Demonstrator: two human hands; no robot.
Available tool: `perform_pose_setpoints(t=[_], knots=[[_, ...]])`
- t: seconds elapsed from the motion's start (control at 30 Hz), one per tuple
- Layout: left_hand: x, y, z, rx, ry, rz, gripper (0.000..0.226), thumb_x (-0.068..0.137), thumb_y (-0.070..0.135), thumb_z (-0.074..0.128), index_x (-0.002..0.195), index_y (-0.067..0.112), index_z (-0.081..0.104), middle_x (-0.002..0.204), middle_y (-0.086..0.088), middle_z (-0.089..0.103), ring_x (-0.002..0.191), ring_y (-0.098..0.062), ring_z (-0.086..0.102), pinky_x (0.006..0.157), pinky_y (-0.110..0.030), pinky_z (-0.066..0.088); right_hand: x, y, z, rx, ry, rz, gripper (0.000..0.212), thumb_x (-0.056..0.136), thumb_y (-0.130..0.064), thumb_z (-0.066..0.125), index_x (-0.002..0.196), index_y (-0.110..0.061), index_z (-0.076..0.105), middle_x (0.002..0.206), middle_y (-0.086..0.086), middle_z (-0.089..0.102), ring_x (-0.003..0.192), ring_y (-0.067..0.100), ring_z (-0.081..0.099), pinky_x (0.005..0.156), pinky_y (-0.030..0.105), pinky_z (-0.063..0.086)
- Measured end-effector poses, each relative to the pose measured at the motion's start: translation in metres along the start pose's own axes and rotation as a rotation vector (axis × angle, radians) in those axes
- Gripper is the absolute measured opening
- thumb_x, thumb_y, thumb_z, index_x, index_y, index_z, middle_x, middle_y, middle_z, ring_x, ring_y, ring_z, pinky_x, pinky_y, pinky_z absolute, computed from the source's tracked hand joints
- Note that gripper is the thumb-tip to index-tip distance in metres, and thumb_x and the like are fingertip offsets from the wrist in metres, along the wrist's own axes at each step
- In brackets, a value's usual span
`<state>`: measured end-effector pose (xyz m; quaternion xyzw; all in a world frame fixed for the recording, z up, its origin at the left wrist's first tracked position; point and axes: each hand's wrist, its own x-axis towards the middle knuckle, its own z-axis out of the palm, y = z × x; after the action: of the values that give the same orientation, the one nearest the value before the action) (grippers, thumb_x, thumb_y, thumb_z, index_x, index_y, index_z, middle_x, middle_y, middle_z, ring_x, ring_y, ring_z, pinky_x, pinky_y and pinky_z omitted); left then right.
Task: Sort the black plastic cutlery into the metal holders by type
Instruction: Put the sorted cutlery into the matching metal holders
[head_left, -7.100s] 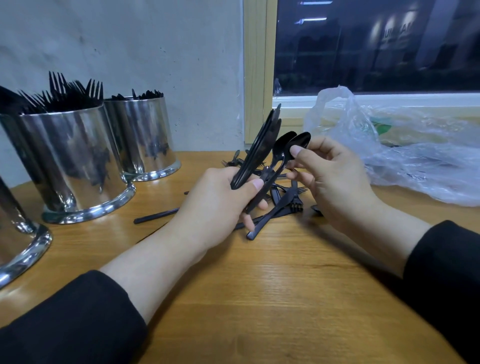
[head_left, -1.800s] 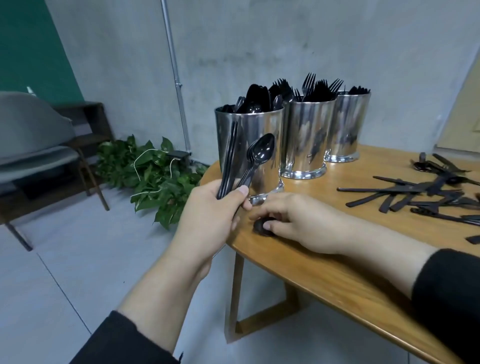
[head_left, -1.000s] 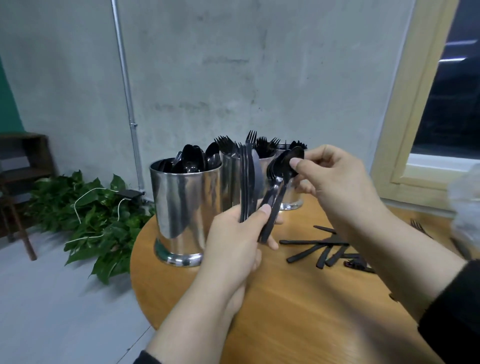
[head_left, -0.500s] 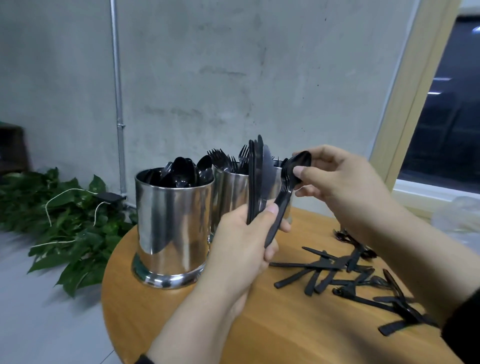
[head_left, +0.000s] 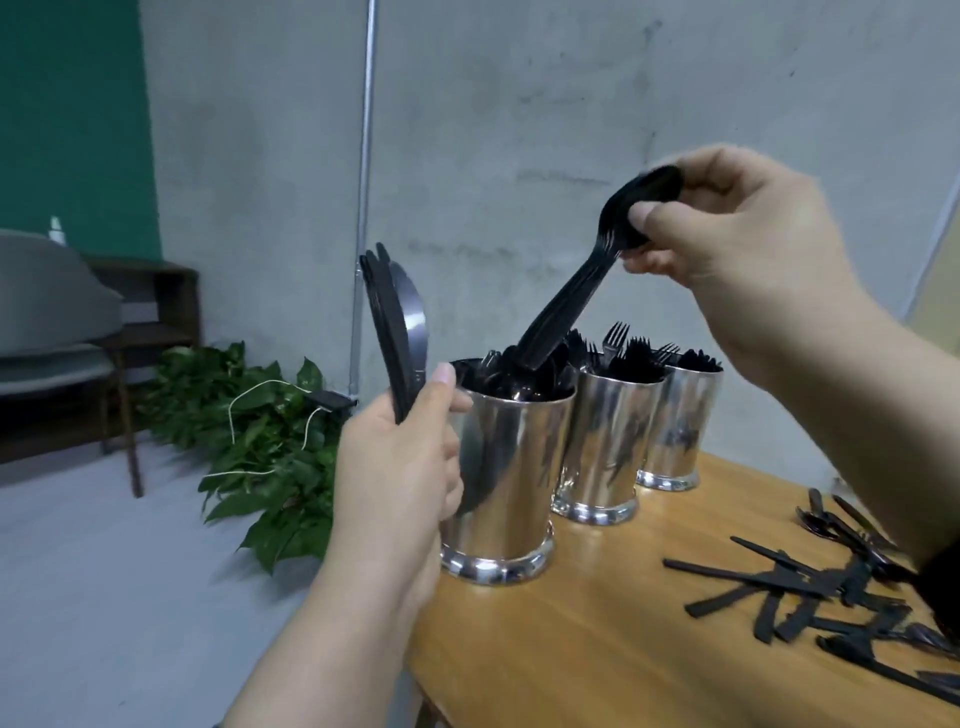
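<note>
Fingers of the right hand (head_left: 727, 228) pinch stacked spoons (head_left: 576, 291) by their bowls, handles dipping below into the nearest holder (head_left: 504, 467). Left hand (head_left: 400, 467) grips upright knives (head_left: 392, 332) beside that holder's rim, by the table edge (head_left: 519, 649).

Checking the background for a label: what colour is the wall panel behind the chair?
Dark green wall panel, above the grey chair; the head view shows it.

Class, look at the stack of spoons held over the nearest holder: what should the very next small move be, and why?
Probably lower and release them. The right hand pinches the spoon stack by the bowls, handles already dipping into the nearest metal holder, which seems to hold spoons. The left hand holds the knives for later.
</note>
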<state>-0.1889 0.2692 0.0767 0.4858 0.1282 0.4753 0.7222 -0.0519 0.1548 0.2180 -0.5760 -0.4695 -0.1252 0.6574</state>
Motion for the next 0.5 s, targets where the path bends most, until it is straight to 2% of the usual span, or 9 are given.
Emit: perform_pose_setpoints(t=[0.07,0.17,0.23,0.3,0.4,0.5], knots=[[0.004,0.004,-0.015,0.038,0.010,-0.028,0.029,0.099,0.034,0.062,0.082,0.010,0.061,0.053,0.003,0.032,0.042,-0.010,0.024,0.038,-0.019,0.015,0.004,0.003,0.021,-0.116,-0.038,-0.031,0.018,0.088,0.007,0.061,0.105,0.003,0.062,0.086,0.015,0.070,0.060,0.014,0.067,0.063,0.026,0.058],[0.004,0.006,-0.024,0.076,-0.005,-0.055,0.030,0.098,0.034,0.063,0.079,0.011,0.059,0.051,0.005,0.034,0.042,-0.009,0.026,0.039,-0.019,0.016,0.009,0.012,0.044,-0.273,-0.090,-0.042,0.016,0.088,0.004,0.062,0.096,-0.010,0.062,0.083,0.009,0.069,0.054,0.009,0.065,0.061,0.027,0.057],[0.003,0.008,-0.027,0.083,-0.022,-0.066,0.031,0.098,0.034,0.063,0.077,0.011,0.059,0.051,0.005,0.035,0.042,-0.009,0.026,0.038,-0.019,0.016,0.011,0.021,0.054,-0.394,-0.123,-0.041,0.017,0.086,-0.002,0.063,0.095,-0.016,0.063,0.081,0.001,0.071,0.061,0.013,0.070,0.066,0.035,0.059],[0.004,0.009,-0.030,0.090,-0.033,-0.074,0.032,0.098,0.034,0.063,0.076,0.011,0.060,0.051,0.005,0.035,0.043,-0.009,0.025,0.039,-0.020,0.015,0.008,0.028,0.063,-0.498,-0.159,-0.044,0.017,0.084,-0.007,0.064,0.094,-0.021,0.066,0.082,-0.004,0.071,0.072,0.018,0.071,0.073,0.038,0.059],[0.005,0.007,-0.031,0.096,-0.053,-0.091,0.032,0.098,0.034,0.063,0.075,0.012,0.059,0.052,0.004,0.034,0.043,-0.010,0.024,0.041,-0.022,0.014,-0.002,0.038,0.071,-0.709,-0.261,-0.067,0.018,0.085,-0.012,0.064,0.097,-0.023,0.071,0.091,-0.003,0.072,0.089,0.019,0.067,0.076,0.030,0.052],[0.004,0.005,-0.028,0.113,-0.098,-0.103,0.032,0.098,0.035,0.063,0.076,0.012,0.059,0.055,0.003,0.032,0.045,-0.011,0.023,0.044,-0.025,0.013,-0.013,0.048,0.071,-0.896,-0.375,-0.095,0.016,0.091,-0.019,0.063,0.103,-0.023,0.074,0.094,0.000,0.073,0.094,0.021,0.065,0.080,0.030,0.050]])
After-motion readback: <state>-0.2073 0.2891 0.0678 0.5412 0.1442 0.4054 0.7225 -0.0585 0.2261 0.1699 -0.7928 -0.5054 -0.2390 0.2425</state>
